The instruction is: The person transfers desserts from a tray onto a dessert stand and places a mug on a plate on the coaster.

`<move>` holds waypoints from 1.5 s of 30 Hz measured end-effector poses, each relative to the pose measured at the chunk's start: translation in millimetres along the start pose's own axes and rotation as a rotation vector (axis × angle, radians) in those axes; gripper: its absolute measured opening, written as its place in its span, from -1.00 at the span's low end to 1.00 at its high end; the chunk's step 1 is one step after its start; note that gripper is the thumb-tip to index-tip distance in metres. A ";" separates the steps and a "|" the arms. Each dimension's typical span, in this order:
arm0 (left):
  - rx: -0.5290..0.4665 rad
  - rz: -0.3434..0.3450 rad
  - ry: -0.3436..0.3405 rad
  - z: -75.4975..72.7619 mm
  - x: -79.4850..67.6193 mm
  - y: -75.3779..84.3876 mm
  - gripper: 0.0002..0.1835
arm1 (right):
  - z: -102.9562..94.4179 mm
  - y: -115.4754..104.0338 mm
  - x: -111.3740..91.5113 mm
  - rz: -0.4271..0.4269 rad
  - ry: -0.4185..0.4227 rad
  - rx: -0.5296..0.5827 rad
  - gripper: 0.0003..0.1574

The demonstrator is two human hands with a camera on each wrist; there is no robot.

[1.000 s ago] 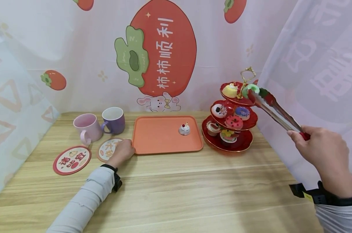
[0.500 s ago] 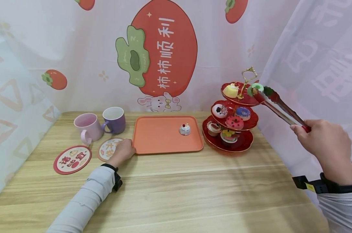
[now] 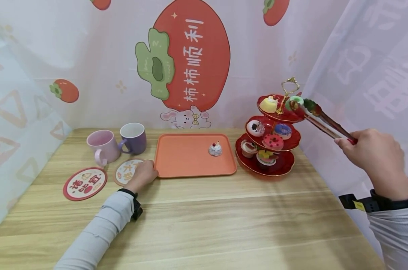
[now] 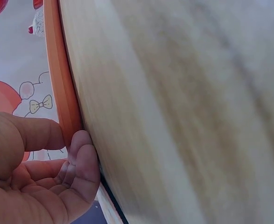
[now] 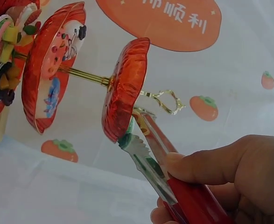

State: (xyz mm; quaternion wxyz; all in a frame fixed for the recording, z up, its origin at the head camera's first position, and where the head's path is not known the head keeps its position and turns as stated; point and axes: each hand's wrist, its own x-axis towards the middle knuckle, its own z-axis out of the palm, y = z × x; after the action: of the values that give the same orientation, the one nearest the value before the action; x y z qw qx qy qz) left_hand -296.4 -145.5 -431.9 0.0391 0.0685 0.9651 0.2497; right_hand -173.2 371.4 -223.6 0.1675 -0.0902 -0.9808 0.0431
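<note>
1. Your long red-handled metal tongs (image 5: 155,140) have shiny, smooth arms.
2. You face a round, three-tiered red stand (image 5: 122,93), its plates glossy, translucent and rippled, on a polished gold-coloured metal stem (image 5: 87,76).
3. Your flat orange rectangular tray (image 3: 187,157) looks like smooth, matt plastic.
4. Your pale brown desk (image 3: 224,225) shows smooth wood grain.
5. Your grey stretchy sleeve (image 3: 99,225) is matt, wrinkled cloth.
</note>
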 end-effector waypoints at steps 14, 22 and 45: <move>-0.014 0.009 0.003 -0.2 1.7 -1.1 -0.90 | -4.4 -5.1 2.2 0.005 -0.049 -0.008 -0.64; -0.021 -0.014 -0.008 0.0 1.7 -1.9 -0.90 | -6.4 -7.2 2.5 -0.002 -0.063 0.000 -0.60; -0.023 -0.031 -0.021 1.4 3.0 -2.6 -0.91 | 2.1 -8.6 -12.6 -0.057 0.071 0.049 -0.61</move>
State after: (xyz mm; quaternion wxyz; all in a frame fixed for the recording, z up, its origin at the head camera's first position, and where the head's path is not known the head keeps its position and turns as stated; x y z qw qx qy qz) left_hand -299.5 -146.7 -434.6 0.0538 0.0558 0.9626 0.2596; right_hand -163.7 360.5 -228.6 0.2055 -0.0597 -0.9750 0.0592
